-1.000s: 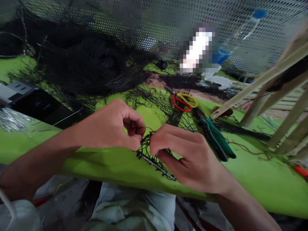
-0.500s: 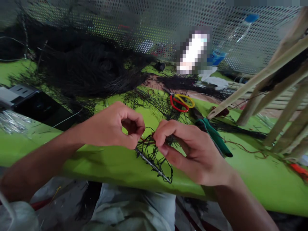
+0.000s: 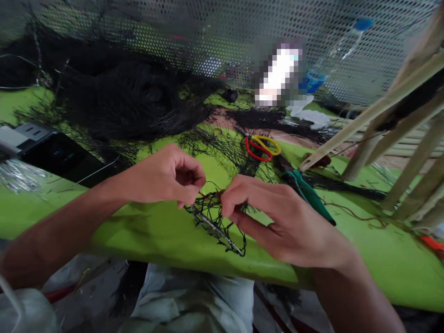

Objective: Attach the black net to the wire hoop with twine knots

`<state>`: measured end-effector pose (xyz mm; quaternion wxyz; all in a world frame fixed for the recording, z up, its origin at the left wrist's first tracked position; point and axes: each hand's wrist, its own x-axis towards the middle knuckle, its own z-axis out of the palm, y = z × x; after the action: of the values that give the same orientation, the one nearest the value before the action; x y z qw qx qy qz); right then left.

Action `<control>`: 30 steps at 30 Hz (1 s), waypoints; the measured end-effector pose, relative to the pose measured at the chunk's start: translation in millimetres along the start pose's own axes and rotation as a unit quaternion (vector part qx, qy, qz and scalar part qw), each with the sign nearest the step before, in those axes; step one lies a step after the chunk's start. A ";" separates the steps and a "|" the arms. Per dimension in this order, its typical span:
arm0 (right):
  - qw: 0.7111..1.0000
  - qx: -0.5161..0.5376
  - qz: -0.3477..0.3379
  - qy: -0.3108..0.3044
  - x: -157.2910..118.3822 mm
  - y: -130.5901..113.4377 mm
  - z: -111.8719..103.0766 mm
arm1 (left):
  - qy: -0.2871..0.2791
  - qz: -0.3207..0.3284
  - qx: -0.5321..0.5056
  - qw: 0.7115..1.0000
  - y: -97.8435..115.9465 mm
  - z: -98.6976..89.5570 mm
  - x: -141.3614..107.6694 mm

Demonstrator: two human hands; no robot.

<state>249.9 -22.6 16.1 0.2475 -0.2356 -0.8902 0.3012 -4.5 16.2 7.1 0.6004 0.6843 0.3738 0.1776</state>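
Note:
My left hand (image 3: 164, 178) is closed in a pinch at the upper left edge of a small piece of black netting (image 3: 227, 229). From the right, my right hand (image 3: 280, 219) pinches the same netting between thumb and forefinger. A thin silvery rod (image 3: 217, 229) runs slantwise along the netting's lower edge, with mesh looped around it. Between the fingertips shows a short bit of reddish cord (image 3: 203, 194); its ends are hidden by my fingers. The netting hangs just over the green table cover (image 3: 156, 236).
Scissors with red and yellow handles (image 3: 262, 147) and green-handled pliers (image 3: 312, 196) lie beyond my right hand. A black netting heap (image 3: 132, 97) fills the back left. Near my left forearm is a black device (image 3: 65, 155). Wooden sticks (image 3: 374, 115) and a plastic bottle (image 3: 340, 53) stand right.
The netting and rod have shifted slightly up and left. My left hand has moved a little left, and the right hand's fingers are drawn closer together.

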 end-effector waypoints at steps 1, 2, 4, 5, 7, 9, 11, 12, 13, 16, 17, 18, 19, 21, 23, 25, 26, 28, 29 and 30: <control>1.000 -0.021 0.003 0.014 -0.1 1.7 -0.2 | -0.010 -0.001 -0.010 1.000 -0.2 0.2 0.2; 0.998 -0.047 0.005 0.029 -0.1 3.4 0.6 | -0.022 0.004 -0.012 1.000 0.0 0.6 0.2; 0.992 -0.109 -0.007 0.056 0.3 6.4 5.1 | -0.041 0.026 0.009 0.999 1.2 2.0 -0.6; 0.987 -0.142 -0.018 0.068 0.5 7.5 8.1 | -0.043 0.038 0.023 0.998 2.1 2.9 -1.2; 0.973 -0.202 -0.043 0.099 0.9 9.1 13.9 | -0.033 0.051 0.039 0.997 3.8 4.8 -2.6; 0.957 -0.247 -0.061 0.138 1.2 10.1 17.0 | -0.020 0.045 0.029 0.998 4.4 6.8 -3.7; 0.949 -0.267 -0.057 0.160 1.7 10.3 16.6 | -0.009 0.029 0.017 0.999 3.6 8.4 -4.6; 0.951 -0.260 -0.049 0.158 2.2 10.0 15.5 | 0.000 0.023 0.015 1.000 2.8 8.9 -5.2; 0.958 -0.240 -0.038 0.150 2.7 9.5 14.3 | 0.008 0.018 0.017 1.000 1.9 9.3 -5.9; 0.983 -0.135 -0.018 0.121 5.0 6.4 11.6 | 0.027 0.028 0.053 0.998 0.4 9.0 -9.1; 0.988 -0.100 -0.014 0.117 5.8 5.0 11.3 | 0.032 0.037 0.075 0.996 0.6 8.5 -10.3; 0.990 -0.074 -0.009 0.117 6.5 3.6 11.1 | 0.035 0.046 0.100 0.993 1.1 7.9 -11.4; 0.991 -0.055 -0.003 0.121 7.0 2.2 11.1 | 0.037 0.054 0.125 0.990 1.9 7.1 -12.2; 0.991 -0.030 0.011 0.129 7.2 -0.3 11.0 | 0.043 0.065 0.166 0.983 4.0 5.8 -12.9; 0.991 -0.017 0.027 0.131 6.7 -1.9 10.6 | 0.042 0.074 0.185 0.979 5.8 5.1 -12.3; 0.991 -0.015 0.036 0.129 6.0 -2.0 9.6 | 0.039 0.083 0.184 0.979 7.1 5.1 -11.1; 0.991 -0.020 0.037 0.125 5.6 -1.4 8.8 | 0.039 0.085 0.181 0.979 7.6 5.3 -10.5; 0.992 -0.047 0.037 0.111 4.9 1.0 5.9 | 0.049 0.086 0.178 0.979 8.2 5.9 -9.8; 0.992 -0.064 0.040 0.099 4.6 2.5 3.9 | 0.057 0.088 0.182 0.978 8.4 6.1 -9.7; 0.992 -0.078 0.043 0.086 4.3 4.0 1.7 | 0.061 0.094 0.188 0.976 8.6 6.4 -9.8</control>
<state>246.7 -18.1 13.7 0.2907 -0.3172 -0.8756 0.2197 -4.0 4.7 15.9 0.4176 0.8048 0.3708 0.2009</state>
